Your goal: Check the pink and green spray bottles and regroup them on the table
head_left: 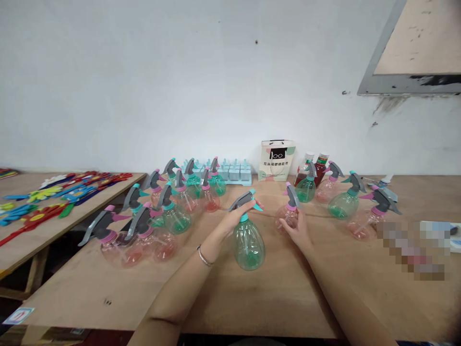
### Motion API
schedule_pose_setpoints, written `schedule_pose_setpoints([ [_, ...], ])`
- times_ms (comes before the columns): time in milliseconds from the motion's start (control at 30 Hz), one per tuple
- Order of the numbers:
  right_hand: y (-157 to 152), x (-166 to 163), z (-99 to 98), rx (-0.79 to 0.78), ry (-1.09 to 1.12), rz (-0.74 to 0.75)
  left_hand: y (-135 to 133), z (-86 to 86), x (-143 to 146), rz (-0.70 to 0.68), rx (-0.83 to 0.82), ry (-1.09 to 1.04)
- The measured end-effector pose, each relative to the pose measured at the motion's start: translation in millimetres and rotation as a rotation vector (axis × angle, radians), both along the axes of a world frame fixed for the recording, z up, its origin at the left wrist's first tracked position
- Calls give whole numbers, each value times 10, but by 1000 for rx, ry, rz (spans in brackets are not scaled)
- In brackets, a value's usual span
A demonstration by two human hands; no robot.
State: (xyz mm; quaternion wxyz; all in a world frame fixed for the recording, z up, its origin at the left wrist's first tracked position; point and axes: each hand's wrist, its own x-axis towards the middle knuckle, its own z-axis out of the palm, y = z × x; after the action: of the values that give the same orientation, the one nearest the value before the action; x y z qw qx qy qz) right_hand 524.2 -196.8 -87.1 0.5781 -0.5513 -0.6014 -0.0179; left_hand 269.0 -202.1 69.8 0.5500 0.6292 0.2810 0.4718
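Observation:
A clear green spray bottle (249, 246) with a grey trigger head and turquoise collar is before me. My left hand (239, 215) is closed around its neck and head, the bottle tilted slightly. Just right of it, a pink spray bottle (284, 215) stands on the table, my right hand (298, 229) wrapped around its right side. To the left, several more pink and green spray bottles stand grouped, among them a green spray bottle (177, 219) and a pink spray bottle (166, 244). On the right are others, including a green spray bottle (342, 205) and a pink spray bottle (358, 226).
Against the wall stand a pale blue rack (236, 174), a printed paper bag (275, 166) and dark red bottles (320, 168). A separate table (21, 257) on the left bears colourful flower-shaped pieces (46, 216). A blurred patch covers something at right.

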Motion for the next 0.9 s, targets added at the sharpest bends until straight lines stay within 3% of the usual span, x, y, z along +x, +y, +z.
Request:
schedule_pose_setpoints([
  [300,-2,16,-4,-35,23,24,-128,51,-17,97,135,128],
  [433,17,30,-30,-28,23,31,-46,73,-148,175,168,152],
  [700,16,24,-25,-35,22,16,284,-209,-867,730,272,282],
  [900,6,15,8,-31,28,11,440,-386,-1140,976,257,141],
])
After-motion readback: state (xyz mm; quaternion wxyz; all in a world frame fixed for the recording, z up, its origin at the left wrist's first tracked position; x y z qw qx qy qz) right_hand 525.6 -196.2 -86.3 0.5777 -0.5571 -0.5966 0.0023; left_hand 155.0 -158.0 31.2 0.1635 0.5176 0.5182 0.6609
